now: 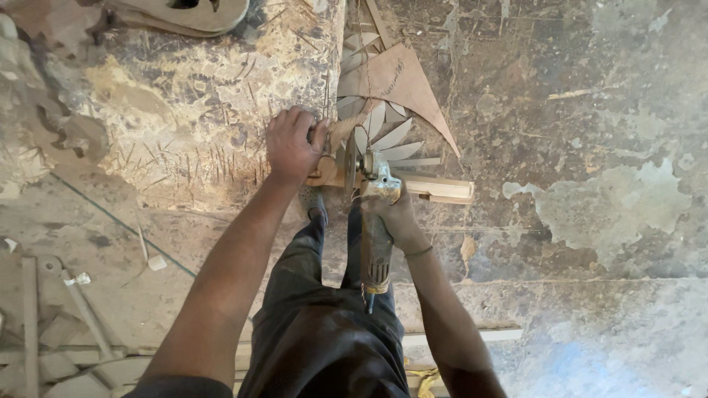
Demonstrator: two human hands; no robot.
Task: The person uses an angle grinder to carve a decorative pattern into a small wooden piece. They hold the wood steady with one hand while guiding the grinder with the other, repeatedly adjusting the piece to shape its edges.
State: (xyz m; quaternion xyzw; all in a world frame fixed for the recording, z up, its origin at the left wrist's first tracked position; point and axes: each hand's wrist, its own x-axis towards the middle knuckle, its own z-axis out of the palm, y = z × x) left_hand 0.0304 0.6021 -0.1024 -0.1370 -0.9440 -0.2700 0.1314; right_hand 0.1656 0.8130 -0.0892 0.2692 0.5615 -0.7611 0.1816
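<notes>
A stained, dusty concrete floor (590, 110) fills the view from the head camera, with paler patches seen at the right and a rough, scored and mottled slab (184, 110) occupying the upper left. The person's dark trousers (317, 324) are seen from above in the lower middle, both forearms reaching forward over them. A cluster of thin, pale wooden petal-shaped pieces (383, 136) is spread fan-wise on the floor just beyond the hands, and a brown triangular sheet (398, 77) is laid over its upper part. A light wooden strip (442, 189) is laid crosswise, extending to the right from beneath the hands. Loose wooden offcuts (74, 324) are scattered at the lower left. An angle grinder (375, 228) is held by the right hand (398, 217), which is clamped around the body just behind the metal head, the handle pointing back toward the person and the disc standing upright just above the left part of the strip. The left hand (291, 144) is closed with its fingers curled over a small wooden workpiece (332, 136), pressed down just beside the disc at the edge of the slab. A thin band (419, 252) is worn on the right wrist.
</notes>
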